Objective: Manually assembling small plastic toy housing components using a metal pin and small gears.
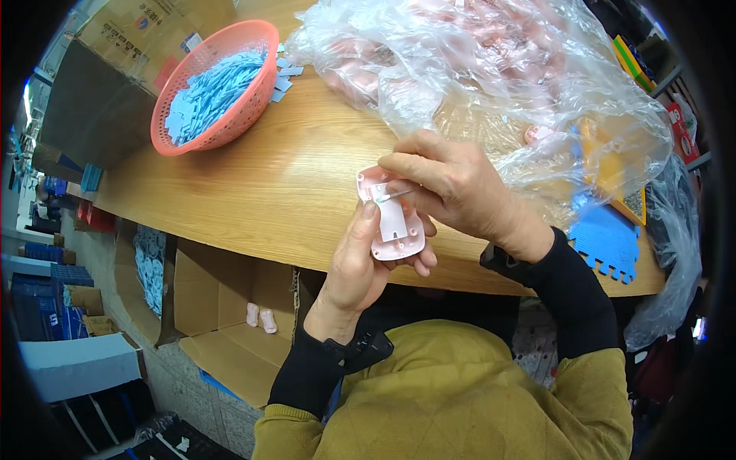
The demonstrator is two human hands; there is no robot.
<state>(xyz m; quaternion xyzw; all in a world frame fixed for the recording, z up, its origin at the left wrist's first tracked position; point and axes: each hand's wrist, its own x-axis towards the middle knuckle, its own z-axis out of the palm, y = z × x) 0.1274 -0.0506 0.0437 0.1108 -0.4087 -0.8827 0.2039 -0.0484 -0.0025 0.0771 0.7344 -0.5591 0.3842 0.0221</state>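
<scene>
My left hand (354,270) is closed round a small pale pink plastic shell (414,244), its open inner side facing up, over the front part of the table. Inside the shell lies a white flat piece (393,221) with a small notch at its lower end. My right hand (468,188) comes over from the right with thumb and fingers pinched on a thin pale stick (397,194). The stick's tip touches or hovers just above the upper end of the white piece; I cannot tell which. Fingers hide the stick's other end.
A coral plastic basket (253,111) full of light blue flat pieces stands at the far left of the wooden table (307,199). Clear plastic bags (460,69) with pink parts cover the back right. A blue foam mat (609,238) lies at right. Below, an open cardboard box (222,287) holds two pink parts.
</scene>
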